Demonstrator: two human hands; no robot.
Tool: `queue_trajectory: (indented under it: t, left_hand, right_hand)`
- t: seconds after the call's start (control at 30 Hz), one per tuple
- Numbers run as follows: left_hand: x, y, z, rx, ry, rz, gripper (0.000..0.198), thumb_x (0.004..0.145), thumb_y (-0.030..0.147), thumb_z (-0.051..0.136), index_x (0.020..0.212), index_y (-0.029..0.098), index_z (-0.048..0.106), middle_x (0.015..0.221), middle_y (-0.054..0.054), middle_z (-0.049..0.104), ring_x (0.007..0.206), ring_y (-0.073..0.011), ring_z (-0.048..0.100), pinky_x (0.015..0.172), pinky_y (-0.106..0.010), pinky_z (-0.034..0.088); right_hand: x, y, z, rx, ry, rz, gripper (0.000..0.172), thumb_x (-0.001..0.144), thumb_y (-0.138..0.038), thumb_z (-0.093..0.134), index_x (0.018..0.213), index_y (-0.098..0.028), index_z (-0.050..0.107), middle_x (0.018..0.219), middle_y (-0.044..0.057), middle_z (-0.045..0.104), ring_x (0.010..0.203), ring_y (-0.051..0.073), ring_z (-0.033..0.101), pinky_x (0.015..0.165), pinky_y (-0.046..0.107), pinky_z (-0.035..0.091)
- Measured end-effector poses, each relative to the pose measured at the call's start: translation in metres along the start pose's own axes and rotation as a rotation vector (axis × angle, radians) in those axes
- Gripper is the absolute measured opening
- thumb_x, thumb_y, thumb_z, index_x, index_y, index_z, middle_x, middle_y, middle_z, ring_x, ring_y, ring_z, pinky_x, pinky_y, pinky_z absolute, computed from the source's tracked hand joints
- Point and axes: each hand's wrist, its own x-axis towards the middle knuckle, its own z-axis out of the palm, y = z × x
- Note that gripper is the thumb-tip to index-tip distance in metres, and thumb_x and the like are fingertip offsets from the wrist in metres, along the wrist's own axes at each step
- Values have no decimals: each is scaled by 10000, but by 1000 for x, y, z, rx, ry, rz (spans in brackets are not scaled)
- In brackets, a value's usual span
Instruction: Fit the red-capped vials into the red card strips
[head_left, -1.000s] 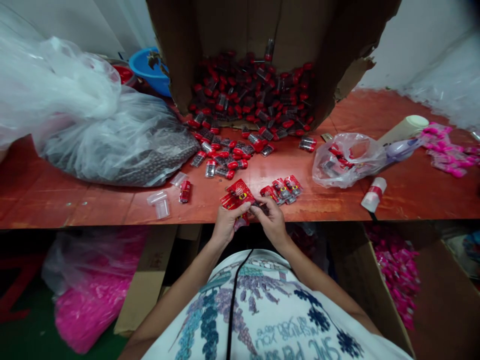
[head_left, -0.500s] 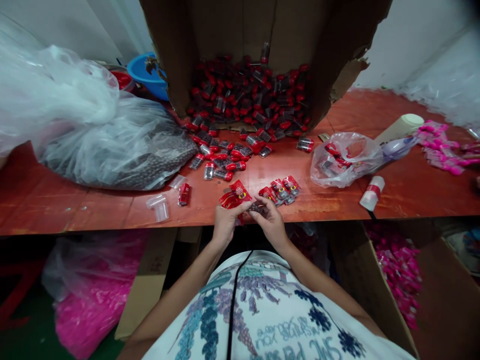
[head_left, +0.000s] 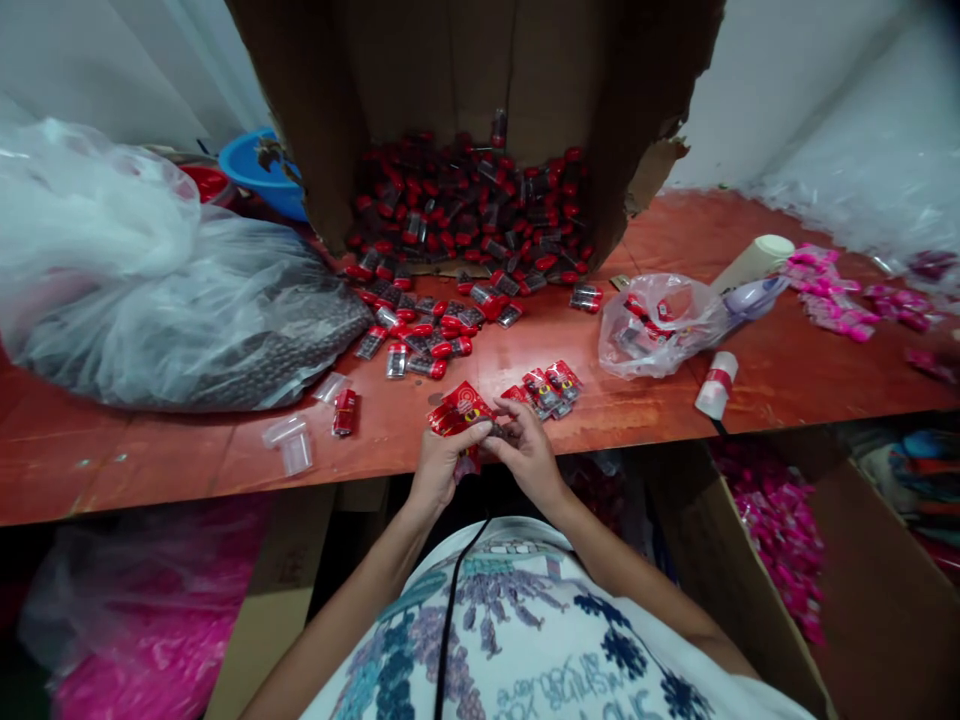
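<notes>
In front of my body, just over the table's near edge, both hands meet. My left hand (head_left: 441, 462) is closed on several red printed packets (head_left: 463, 402), their tops fanned out above the thumb. My right hand (head_left: 534, 462) pinches a small container of dark beads (head_left: 507, 430) against the packets; the fingers partly cover it. Beyond the right fingers lie several filled red packets (head_left: 551, 385) in a row. Left of my hands are a small red roll-like piece (head_left: 345, 412) and empty clear plastic tubes (head_left: 296, 450).
A torn cardboard box (head_left: 660, 170) at the back spills red-capped bead bottles (head_left: 450, 335) onto the red table (head_left: 210, 450). A big plastic bag of dark beads (head_left: 187, 350) is at left. A clear bag (head_left: 645, 330) and a white bottle (head_left: 716, 385) stand right.
The camera view has turned, so the table and box appear further left. Both hands stay together, still on the packets and the bead container, with small finger shifts.
</notes>
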Motion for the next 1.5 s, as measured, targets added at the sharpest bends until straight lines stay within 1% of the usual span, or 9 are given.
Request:
queue_trajectory:
  t: [0.13, 0.27, 0.37, 0.73, 0.9, 1.03, 1.1, 1.27, 1.5]
  left_hand:
    - [3, -3, -2, 28, -33, -81, 258, 562, 184, 807, 778, 116, 684, 721, -42, 706, 626, -165, 652, 612, -269, 541]
    - [8, -5, -6, 20, -3, -82, 226, 598, 232, 791, 769, 129, 684, 706, -38, 697, 578, -147, 631, 514, -233, 515]
    - [9, -8, -6, 40, -15, -80, 228, 592, 218, 793, 769, 124, 687, 698, -41, 691, 569, -140, 624, 509, -223, 510]
    - [9, -20, 0, 40, -81, -191, 217, 570, 192, 804, 727, 111, 679, 643, -28, 665, 529, -123, 603, 482, -211, 490]
    - [13, -16, 2, -96, 4, -270, 260, 654, 196, 752, 892, 121, 680, 814, -84, 716, 671, -172, 668, 576, -259, 547]
    - [20, -9, -4, -251, 53, -338, 351, 664, 14, 641, 1000, 114, 622, 937, -134, 716, 832, -214, 690, 732, -317, 560]
    - [22, -8, -6, -286, 48, -320, 414, 656, -40, 597, 1037, 122, 590, 992, -144, 706, 903, -233, 681, 771, -343, 554]
    - [22, -12, -5, -343, 61, -249, 431, 696, 6, 617, 1089, 174, 568, 1087, -117, 685, 976, -247, 660, 803, -371, 549]
    - [15, -16, -8, -421, 86, -137, 190, 720, 81, 651, 900, 135, 678, 902, -88, 718, 826, -194, 685, 752, -283, 558]
  right_hand:
    - [-2, 4, -7, -135, -9, -36, 507, 782, -260, 649, 1268, -314, 516, 1266, 61, 452, 891, 159, 577, 802, 320, 521]
    - [-2, 2, -15, -145, -92, -57, 455, 798, -246, 628, 1239, -334, 560, 1235, 40, 505, 1031, 187, 551, 883, 328, 487]
    - [1, 3, -18, -113, -108, -46, 409, 779, -252, 646, 1181, -323, 609, 1133, 23, 565, 968, 174, 574, 872, 321, 487]
    - [2, 12, -20, -85, 31, -2, 206, 705, -290, 717, 896, -226, 671, 861, -11, 561, 725, 132, 582, 652, 250, 492]
    - [16, 15, -42, -253, 159, -86, 231, 749, -327, 678, 949, -212, 661, 892, 17, 595, 778, 157, 585, 725, 283, 484]
    - [25, 11, -60, -522, 334, -179, 286, 782, -342, 638, 1046, -234, 650, 1076, 73, 573, 1010, 222, 539, 918, 375, 428]
    - [22, 7, -55, -566, 303, -190, 275, 801, -343, 619, 1056, -244, 650, 1096, 79, 564, 1043, 231, 524, 921, 375, 427]
    - [4, 11, -11, -312, -46, -45, 222, 835, -306, 577, 1042, -242, 630, 936, 32, 659, 805, 180, 617, 727, 298, 501]
    - [20, 16, 10, -309, -72, -108, 260, 865, -250, 533, 1114, -257, 604, 1055, 36, 676, 936, 193, 633, 808, 317, 493]
